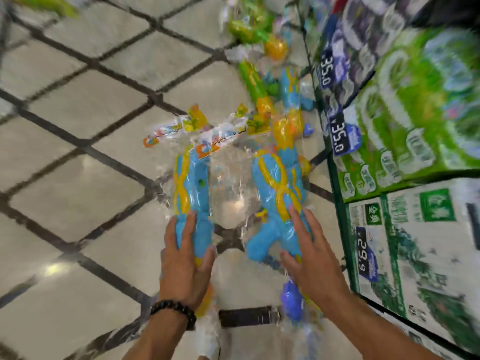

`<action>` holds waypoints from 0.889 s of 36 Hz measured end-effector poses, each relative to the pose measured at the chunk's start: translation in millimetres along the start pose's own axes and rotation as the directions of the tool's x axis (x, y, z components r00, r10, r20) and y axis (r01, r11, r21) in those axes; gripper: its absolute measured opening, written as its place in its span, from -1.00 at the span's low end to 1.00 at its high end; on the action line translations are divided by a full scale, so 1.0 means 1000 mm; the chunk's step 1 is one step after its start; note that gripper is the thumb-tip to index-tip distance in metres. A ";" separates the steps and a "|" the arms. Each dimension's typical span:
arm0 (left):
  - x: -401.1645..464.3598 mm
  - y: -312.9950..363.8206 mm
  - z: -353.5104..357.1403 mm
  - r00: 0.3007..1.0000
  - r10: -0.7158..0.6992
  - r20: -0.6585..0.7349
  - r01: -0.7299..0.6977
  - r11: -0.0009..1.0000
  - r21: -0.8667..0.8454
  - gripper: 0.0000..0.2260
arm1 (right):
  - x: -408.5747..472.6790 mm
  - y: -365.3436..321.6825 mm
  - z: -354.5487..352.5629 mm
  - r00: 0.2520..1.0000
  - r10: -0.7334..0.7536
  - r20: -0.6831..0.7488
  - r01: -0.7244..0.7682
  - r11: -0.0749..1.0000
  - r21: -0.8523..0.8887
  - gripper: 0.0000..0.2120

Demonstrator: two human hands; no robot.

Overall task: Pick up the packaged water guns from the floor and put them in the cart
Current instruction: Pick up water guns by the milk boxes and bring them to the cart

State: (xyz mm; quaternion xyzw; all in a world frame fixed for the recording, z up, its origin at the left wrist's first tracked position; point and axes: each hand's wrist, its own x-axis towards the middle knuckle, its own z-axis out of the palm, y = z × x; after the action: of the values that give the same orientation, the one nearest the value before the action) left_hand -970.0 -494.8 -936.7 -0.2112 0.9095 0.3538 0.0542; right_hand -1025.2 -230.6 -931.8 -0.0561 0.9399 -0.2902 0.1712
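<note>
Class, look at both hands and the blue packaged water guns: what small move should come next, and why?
Probably lift both packs and turn toward the cart, which is out of view. The left hand already grips one blue packaged water gun and the right hand holds another, so neither can take more. Other packs lie on the floor by the shelf boxes.

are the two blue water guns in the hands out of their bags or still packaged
Still packaged. Clear plastic wrap and printed header cards surround the left water gun and the right water gun, gripped by the left hand and right hand.
</note>
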 end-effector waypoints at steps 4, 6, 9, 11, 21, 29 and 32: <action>0.040 0.050 -0.108 0.993 0.054 -0.107 -0.056 0.998 -0.020 -0.23 | 0.038 -0.098 -0.080 0.990 -0.111 -0.088 0.111 0.994 -0.001 -0.09; 0.057 0.076 -0.164 0.983 0.088 -0.163 -0.092 0.996 -0.017 -0.24 | 0.056 -0.150 -0.120 0.976 -0.167 -0.142 0.166 0.986 -0.014 -0.11; 0.077 0.115 -0.250 0.963 0.123 -0.239 -0.137 0.990 -0.040 -0.25 | 0.078 -0.231 -0.178 0.955 -0.219 -0.202 0.218 0.976 -0.028 -0.06; 0.085 0.141 -0.308 0.948 0.137 -0.287 -0.163 0.984 -0.069 -0.28 | 0.088 -0.284 -0.215 0.937 -0.256 -0.239 0.257 0.966 -0.031 -0.07; 0.090 0.239 -0.544 0.882 0.210 -0.422 -0.268 0.960 -0.084 -0.30 | 0.094 -0.515 -0.351 0.831 -0.404 -0.383 0.437 0.899 0.001 -0.19; 0.091 0.280 -0.649 0.839 0.257 -0.480 -0.305 0.952 -0.022 -0.32 | 0.096 -0.620 -0.413 0.800 -0.403 -0.444 0.480 0.874 0.073 -0.17; 0.098 0.289 -0.668 0.832 0.258 -0.491 -0.303 0.953 -0.013 -0.31 | 0.106 -0.643 -0.424 0.794 -0.411 -0.447 0.499 0.861 0.096 -0.17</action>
State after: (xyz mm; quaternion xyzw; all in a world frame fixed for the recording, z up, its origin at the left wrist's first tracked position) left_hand -1146.9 -783.1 -285.1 -0.1595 0.8981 0.3345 -0.2368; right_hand -1271.1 -559.4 -271.5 -0.2008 0.8769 -0.4249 -0.1010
